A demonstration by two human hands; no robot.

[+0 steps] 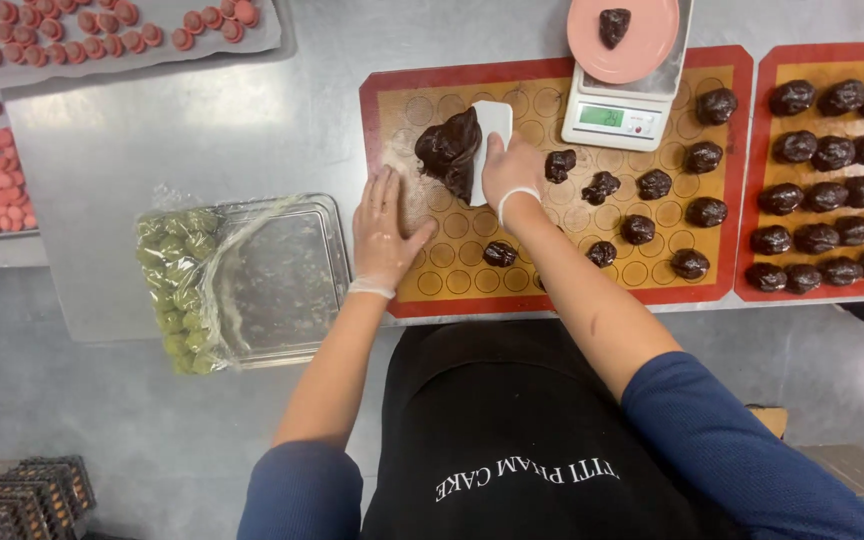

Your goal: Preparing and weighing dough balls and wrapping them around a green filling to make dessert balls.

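— Where's the dough against the hands?

— On the mat, toward its far left corner; the right hand sits just right of it, grip closed on a white scraper whose blade touches the lump; the left hand lies flat on the mat's left edge, fingers spread, holding nothing.

— Containers?

— A pink plate on the scale at the mat's far edge holds one dark piece; a steel tray at the desk's near edge, left of the mat, carries a bag of green pieces; dark balls dot the mat's right half; a second mat is filled with rows of them.
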